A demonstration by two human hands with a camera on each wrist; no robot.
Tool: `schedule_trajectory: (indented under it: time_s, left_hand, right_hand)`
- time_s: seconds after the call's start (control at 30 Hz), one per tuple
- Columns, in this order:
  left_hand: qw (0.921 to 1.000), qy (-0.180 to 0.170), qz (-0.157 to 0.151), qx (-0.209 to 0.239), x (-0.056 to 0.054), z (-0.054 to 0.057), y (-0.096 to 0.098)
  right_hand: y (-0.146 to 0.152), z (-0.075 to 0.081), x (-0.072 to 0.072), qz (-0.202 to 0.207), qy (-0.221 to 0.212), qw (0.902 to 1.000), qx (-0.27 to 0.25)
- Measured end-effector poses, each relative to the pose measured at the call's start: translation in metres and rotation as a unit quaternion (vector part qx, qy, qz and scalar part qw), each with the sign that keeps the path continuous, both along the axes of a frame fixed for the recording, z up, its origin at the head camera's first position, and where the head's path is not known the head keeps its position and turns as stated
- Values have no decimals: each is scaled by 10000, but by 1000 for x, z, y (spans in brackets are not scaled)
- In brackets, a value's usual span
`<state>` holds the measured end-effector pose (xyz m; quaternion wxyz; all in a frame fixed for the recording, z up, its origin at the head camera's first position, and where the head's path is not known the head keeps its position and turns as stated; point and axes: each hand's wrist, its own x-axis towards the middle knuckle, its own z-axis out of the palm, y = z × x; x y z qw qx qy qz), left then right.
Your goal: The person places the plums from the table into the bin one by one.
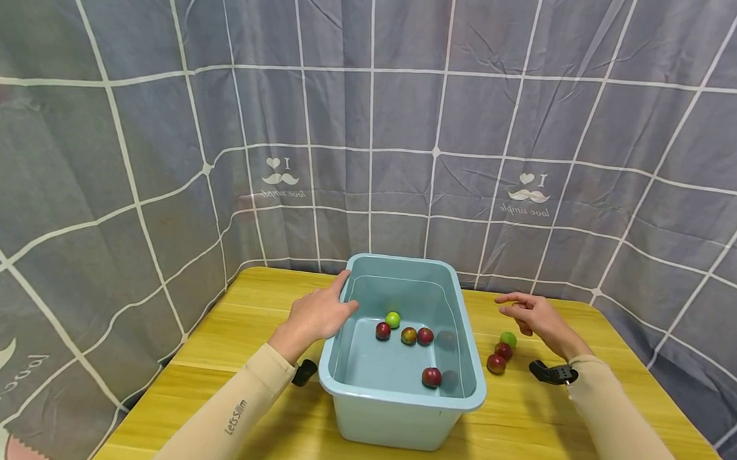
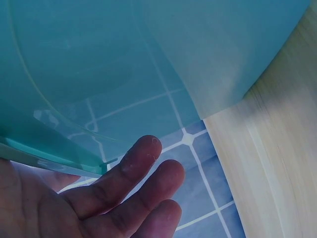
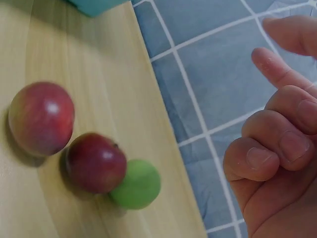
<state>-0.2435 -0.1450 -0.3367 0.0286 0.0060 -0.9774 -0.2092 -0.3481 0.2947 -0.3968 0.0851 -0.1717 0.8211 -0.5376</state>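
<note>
My left hand (image 1: 319, 314) rests on the left rim of a light blue plastic bin (image 1: 399, 395), its thumb over the inside. In the left wrist view, its fingers (image 2: 141, 153) extend loosely outside the bin wall. My right hand (image 1: 542, 321) is in the air right of the bin, holding nothing; index finger and thumb are extended and apart, the other fingers curled in. Close by on the table lie two round red plum-like fruits (image 3: 42, 119) and a green one (image 3: 136, 184), in a row. Several similar red fruits (image 1: 432, 377) and a green one (image 1: 392, 319) lie on the bin floor.
The bin stands on a yellow wood-grain table (image 1: 249, 320). A grey curtain (image 1: 403, 123) with white grid lines hangs behind the table and on both sides. Black wrist devices (image 1: 552, 373) sit at both wrists.
</note>
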Motion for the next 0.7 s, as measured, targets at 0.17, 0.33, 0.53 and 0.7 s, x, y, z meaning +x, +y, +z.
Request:
schedule_trajectory:
  time_s: [0.17,0.33,0.53,0.7]
  left_hand:
    - [10000,-6,-12,59,0,0,0]
    - [10000,-9,-28,42,-1,0,1]
    - [10000,-11,-19,38,-1,0,2]
    - [10000,-6,5,67,-1,0,1]
  right_hand:
    - [7,-12,-2,-102,-139,9994,-288]
    - [15,-24,-1,-228,-279,9984,-436]
    - [22,-37,-1,-430,-282,9981,-330]
    - [25,-47,-4,-529,-280,9981,-147]
